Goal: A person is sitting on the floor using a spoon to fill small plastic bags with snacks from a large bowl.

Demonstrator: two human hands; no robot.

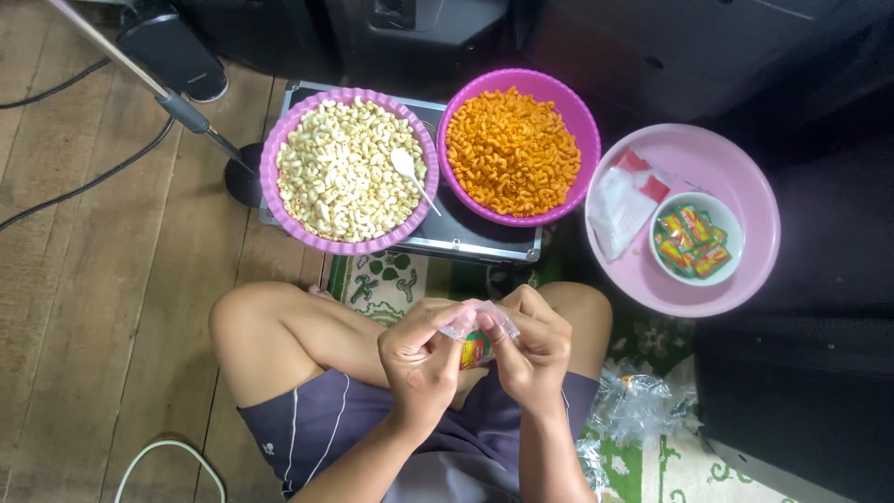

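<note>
Head view: left hand (pixel 421 359) and right hand (pixel 535 349) both pinch a small clear packet (pixel 478 322) above the lap.

Your left hand (pixel 421 359) and right hand (pixel 534 349) meet in front of you above your crossed legs, forearms angling up from below. Fingers of both hands curl inward, thumbs and fingertips pinched close together, knuckles nearly touching.

Soft even daylight, dim upper right
</note>
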